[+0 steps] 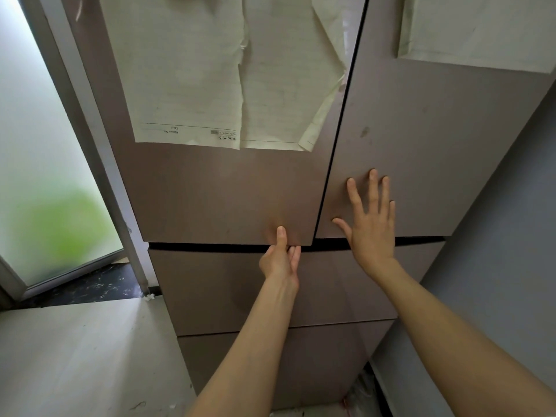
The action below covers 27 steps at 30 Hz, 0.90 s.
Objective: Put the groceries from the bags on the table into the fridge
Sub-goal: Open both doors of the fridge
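Note:
A brown-pink fridge fills the head view, with both upper doors closed. My left hand [280, 260] grips the bottom edge of the left upper door [216, 191]: its thumb lies on the door's face and its fingers curl under into the dark gap. My right hand [371, 218] presses flat on the right upper door [427, 152], fingers spread and straight. Two drawer fronts [216, 290] sit below the doors. No bags, table or groceries are in view.
Sheets of lined paper [192, 70] hang on the left door, and another sheet [475, 28] on the right door. A frosted glass door [39, 152] stands at the left. A grey wall [496, 266] runs close along the fridge's right side. Pale floor [84, 356] lies below left.

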Each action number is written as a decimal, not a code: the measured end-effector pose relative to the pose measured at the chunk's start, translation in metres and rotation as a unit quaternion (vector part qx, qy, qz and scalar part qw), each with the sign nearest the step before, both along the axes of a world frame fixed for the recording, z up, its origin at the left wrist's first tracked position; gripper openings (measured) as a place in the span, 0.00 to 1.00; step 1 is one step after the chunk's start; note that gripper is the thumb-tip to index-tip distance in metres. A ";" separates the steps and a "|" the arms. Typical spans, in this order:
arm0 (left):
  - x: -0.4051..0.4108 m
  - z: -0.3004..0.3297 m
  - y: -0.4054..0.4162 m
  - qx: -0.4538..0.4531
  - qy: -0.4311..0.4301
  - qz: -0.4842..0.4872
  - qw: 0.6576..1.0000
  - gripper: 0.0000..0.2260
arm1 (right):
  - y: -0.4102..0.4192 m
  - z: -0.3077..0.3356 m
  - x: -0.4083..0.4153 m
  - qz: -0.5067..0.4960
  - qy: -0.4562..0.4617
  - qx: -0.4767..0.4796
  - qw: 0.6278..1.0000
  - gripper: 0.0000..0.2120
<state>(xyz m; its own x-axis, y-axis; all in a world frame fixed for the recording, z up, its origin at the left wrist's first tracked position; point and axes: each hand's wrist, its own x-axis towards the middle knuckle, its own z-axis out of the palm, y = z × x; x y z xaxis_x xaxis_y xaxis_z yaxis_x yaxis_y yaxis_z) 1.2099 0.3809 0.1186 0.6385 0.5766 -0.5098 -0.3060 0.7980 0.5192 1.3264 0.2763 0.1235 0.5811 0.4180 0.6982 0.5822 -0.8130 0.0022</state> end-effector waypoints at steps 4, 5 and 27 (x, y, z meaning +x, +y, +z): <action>-0.014 -0.007 -0.007 0.027 0.020 -0.002 0.999 0.14 | -0.001 0.002 -0.002 0.001 0.015 0.007 1.000 0.43; -0.020 -0.010 -0.007 0.031 0.023 -0.005 0.999 0.15 | -0.001 0.004 -0.002 0.012 0.023 0.015 1.000 0.42; -0.141 -0.008 -0.023 0.092 0.025 -0.027 0.995 0.19 | -0.002 0.042 -0.124 0.298 0.503 0.319 0.746 0.29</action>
